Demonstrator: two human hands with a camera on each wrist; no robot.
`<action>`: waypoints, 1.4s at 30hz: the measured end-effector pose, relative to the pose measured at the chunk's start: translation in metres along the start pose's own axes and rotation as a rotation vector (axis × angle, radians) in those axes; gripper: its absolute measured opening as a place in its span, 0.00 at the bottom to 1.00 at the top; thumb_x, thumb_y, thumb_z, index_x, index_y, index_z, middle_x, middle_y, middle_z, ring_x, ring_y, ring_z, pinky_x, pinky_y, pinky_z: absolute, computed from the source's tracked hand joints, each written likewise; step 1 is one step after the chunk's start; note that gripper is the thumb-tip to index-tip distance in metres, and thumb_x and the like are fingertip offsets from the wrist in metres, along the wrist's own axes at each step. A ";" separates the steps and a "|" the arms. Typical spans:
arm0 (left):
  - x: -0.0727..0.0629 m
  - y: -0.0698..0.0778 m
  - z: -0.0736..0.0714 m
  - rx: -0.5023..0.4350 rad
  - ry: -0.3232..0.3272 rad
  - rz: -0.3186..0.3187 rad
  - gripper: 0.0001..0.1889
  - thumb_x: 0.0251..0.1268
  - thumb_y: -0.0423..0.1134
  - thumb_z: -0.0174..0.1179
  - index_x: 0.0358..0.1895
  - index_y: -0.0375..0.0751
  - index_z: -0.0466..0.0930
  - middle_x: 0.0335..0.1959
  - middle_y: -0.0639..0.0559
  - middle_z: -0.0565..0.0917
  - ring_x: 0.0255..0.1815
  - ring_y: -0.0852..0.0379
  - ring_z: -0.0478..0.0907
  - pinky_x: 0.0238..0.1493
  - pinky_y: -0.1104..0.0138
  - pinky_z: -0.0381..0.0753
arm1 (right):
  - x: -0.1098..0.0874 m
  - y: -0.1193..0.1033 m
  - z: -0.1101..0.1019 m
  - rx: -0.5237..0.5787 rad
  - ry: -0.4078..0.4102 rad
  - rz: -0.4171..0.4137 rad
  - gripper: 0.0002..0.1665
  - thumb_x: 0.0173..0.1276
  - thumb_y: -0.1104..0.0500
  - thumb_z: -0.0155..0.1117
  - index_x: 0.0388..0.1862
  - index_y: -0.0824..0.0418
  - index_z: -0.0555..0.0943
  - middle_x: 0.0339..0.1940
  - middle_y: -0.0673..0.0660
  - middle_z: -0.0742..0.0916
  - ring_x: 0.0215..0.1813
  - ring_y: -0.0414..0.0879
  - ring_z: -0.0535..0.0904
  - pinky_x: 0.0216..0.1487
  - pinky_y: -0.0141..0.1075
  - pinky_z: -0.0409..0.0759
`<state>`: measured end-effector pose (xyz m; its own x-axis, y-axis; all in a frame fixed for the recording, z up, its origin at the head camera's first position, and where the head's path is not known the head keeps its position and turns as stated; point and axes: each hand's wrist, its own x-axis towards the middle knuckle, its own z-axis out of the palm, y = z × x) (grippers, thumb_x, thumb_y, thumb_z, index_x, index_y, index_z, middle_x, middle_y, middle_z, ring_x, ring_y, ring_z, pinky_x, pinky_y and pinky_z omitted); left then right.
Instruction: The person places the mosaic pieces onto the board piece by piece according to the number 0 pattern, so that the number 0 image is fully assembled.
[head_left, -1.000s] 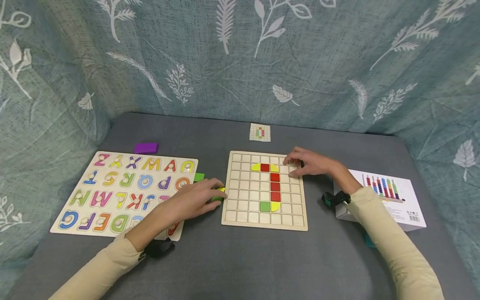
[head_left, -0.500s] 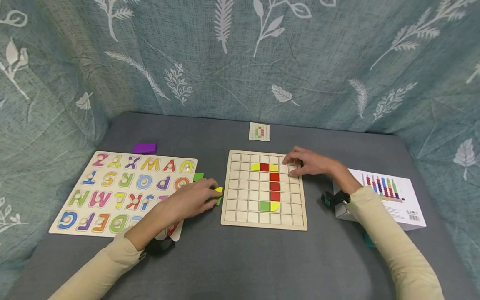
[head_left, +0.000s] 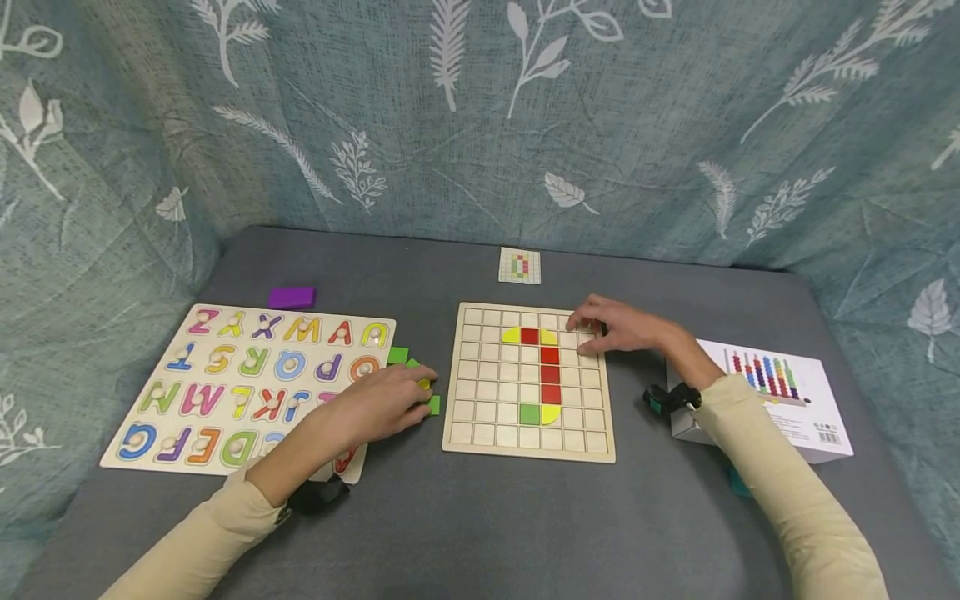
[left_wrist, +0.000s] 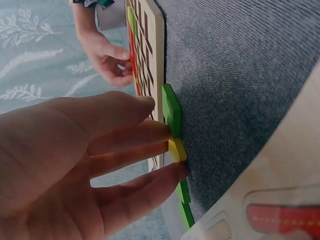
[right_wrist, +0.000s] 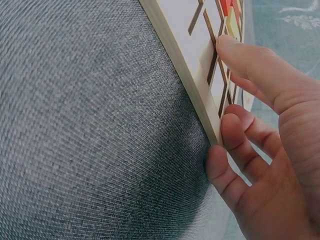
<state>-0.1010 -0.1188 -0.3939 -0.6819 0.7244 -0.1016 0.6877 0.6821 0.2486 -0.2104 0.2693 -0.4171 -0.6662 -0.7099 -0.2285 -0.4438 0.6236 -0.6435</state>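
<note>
My left hand (head_left: 378, 404) reaches over loose tiles between the two boards, its fingertips on or beside a yellow tile (left_wrist: 177, 150). A green tile (left_wrist: 171, 112) lies just past the fingers, and another green tile (head_left: 397, 356) sits behind the hand. Part of this group is hidden under the fingers. The wooden grid board (head_left: 472, 392) carries a column of red tiles (head_left: 551, 374), yellow rounded tiles (head_left: 551, 414) and a green square tile (head_left: 529, 414). On its right edge rests my right hand (head_left: 618, 325), thumb on top and fingers loosely bent at the rim.
A wooden alphabet puzzle (head_left: 161, 375) lies at the left, with a purple block (head_left: 292, 297) behind it. Beyond the grid board is a small pattern card (head_left: 520, 266). To the right stands a white box (head_left: 810, 417) with an abacus picture, near a teal object (head_left: 738, 481).
My left hand first holds a yellow and a green tile near the grid board's left edge. Those tiles are now lower left on the table, slightly apart. The right hand stays put.
</note>
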 end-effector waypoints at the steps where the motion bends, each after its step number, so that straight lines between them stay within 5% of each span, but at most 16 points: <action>1: 0.000 0.000 0.000 -0.002 -0.003 0.001 0.06 0.65 0.36 0.60 0.38 0.41 0.87 0.56 0.41 0.81 0.54 0.44 0.80 0.53 0.53 0.79 | 0.000 0.000 0.000 0.000 0.000 -0.002 0.20 0.66 0.57 0.66 0.56 0.60 0.78 0.45 0.59 0.74 0.41 0.45 0.71 0.47 0.43 0.72; 6: -0.002 -0.002 -0.001 -0.014 -0.008 0.021 0.05 0.62 0.32 0.63 0.40 0.40 0.86 0.54 0.42 0.82 0.52 0.46 0.81 0.51 0.54 0.79 | 0.000 0.000 0.000 -0.003 -0.001 -0.014 0.20 0.66 0.58 0.66 0.56 0.60 0.78 0.45 0.59 0.74 0.41 0.45 0.71 0.46 0.43 0.72; 12: -0.002 -0.003 0.001 -0.034 0.022 0.012 0.08 0.56 0.28 0.66 0.39 0.38 0.86 0.42 0.48 0.82 0.37 0.56 0.79 0.37 0.64 0.79 | 0.000 -0.001 0.000 0.002 -0.001 -0.017 0.20 0.66 0.58 0.66 0.56 0.60 0.78 0.45 0.59 0.74 0.41 0.46 0.71 0.46 0.43 0.72; 20: -0.001 -0.003 0.005 -0.041 0.060 -0.039 0.08 0.53 0.29 0.69 0.31 0.44 0.80 0.31 0.54 0.77 0.26 0.62 0.66 0.28 0.70 0.68 | 0.000 0.001 0.004 0.009 -0.005 -0.002 0.20 0.67 0.57 0.65 0.57 0.60 0.77 0.46 0.59 0.74 0.43 0.46 0.70 0.47 0.43 0.72; 33: -0.005 -0.009 0.012 -0.032 0.119 -0.037 0.06 0.59 0.34 0.66 0.39 0.43 0.85 0.37 0.49 0.79 0.29 0.60 0.72 0.31 0.69 0.72 | 0.000 -0.002 0.004 0.001 -0.003 0.014 0.21 0.66 0.55 0.66 0.57 0.58 0.78 0.46 0.57 0.74 0.44 0.46 0.70 0.48 0.43 0.72; 42: -0.008 -0.011 0.009 -0.089 0.088 -0.078 0.09 0.58 0.32 0.67 0.42 0.42 0.84 0.36 0.50 0.77 0.27 0.62 0.69 0.30 0.69 0.71 | -0.001 -0.003 0.005 0.008 0.002 0.009 0.21 0.66 0.57 0.65 0.57 0.60 0.77 0.46 0.59 0.74 0.44 0.47 0.70 0.48 0.44 0.71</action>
<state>-0.1012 -0.1310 -0.4046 -0.7542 0.6554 -0.0400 0.6096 0.7214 0.3286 -0.2056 0.2667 -0.4185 -0.6715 -0.7033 -0.2332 -0.4324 0.6276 -0.6474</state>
